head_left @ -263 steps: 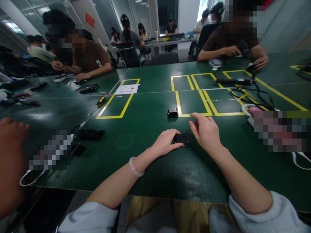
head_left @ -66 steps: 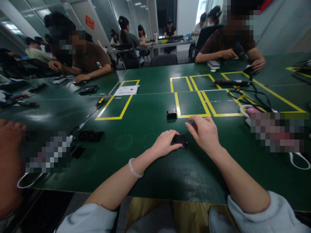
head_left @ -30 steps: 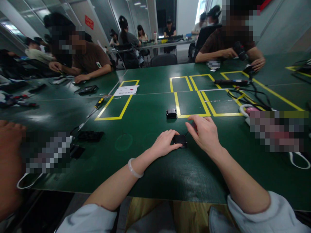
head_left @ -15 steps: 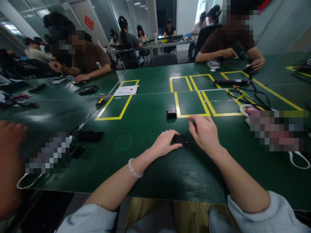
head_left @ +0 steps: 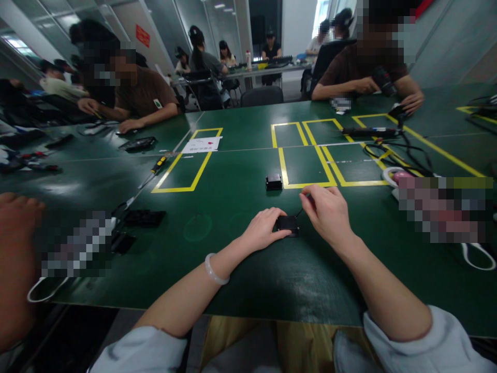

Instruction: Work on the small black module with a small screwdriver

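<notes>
My left hand (head_left: 264,228) grips a small black box-shaped part (head_left: 288,223) on the green table, thumb along its near edge and fingers at its far left. To the right, my right hand (head_left: 326,210) is closed in a pinch on a thin dark tool (head_left: 298,213), whose lower end reaches the right side of the part. Most of the tool is hidden by the fingers. A second small black part (head_left: 274,182) stands beyond my hands, beside a yellow tape outline.
On the green table (head_left: 233,280) are yellow tape outlines, a paper label (head_left: 202,144), a yellow-and-black screwdriver (head_left: 159,165), black parts (head_left: 144,218) and cables (head_left: 415,155). A person's arm (head_left: 17,264) is at the left edge. Two people sit opposite.
My right hand has shifted very slightly, with its pinching fingers a touch lower and further left. My left hand and the black part have stayed in place.
</notes>
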Tool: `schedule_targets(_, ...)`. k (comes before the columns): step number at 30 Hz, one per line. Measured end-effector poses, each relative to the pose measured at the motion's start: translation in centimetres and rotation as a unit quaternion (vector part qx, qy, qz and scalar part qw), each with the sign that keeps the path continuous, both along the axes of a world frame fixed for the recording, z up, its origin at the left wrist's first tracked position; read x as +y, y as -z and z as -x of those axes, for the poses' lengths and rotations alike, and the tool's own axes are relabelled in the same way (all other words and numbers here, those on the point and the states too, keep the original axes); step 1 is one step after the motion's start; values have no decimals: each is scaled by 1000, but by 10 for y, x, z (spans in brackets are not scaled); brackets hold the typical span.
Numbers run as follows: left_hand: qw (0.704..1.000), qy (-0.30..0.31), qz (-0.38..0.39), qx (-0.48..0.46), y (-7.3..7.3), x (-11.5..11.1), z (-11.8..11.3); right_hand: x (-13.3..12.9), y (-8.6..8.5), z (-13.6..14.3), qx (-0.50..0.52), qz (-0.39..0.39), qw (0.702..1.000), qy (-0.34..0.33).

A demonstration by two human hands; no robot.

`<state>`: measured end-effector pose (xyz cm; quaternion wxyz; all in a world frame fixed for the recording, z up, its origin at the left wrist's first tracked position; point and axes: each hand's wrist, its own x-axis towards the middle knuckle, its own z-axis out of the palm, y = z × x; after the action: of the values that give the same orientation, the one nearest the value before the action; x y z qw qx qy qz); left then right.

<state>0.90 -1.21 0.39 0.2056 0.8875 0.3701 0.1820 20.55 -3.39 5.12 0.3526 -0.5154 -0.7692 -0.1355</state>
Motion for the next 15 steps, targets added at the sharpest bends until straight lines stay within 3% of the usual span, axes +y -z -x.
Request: schedule_targets(15,1000,1,-4,4,0,0,0,-1,0,1,3,1,1000,-8)
